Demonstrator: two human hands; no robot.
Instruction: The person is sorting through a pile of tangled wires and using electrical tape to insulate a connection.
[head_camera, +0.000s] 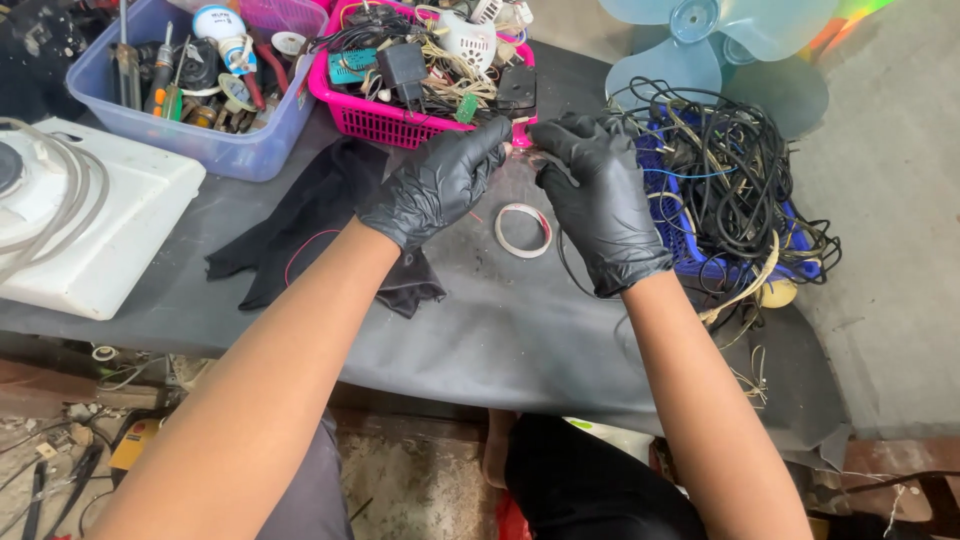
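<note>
Gloved left hand (432, 188), right hand (597, 200) pinch thin wire (520, 152), crosswise.

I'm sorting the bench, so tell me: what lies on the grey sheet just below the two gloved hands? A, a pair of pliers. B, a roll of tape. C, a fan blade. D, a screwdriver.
B: a roll of tape lies flat on the sheet, just below the left hand and right hand.
</note>
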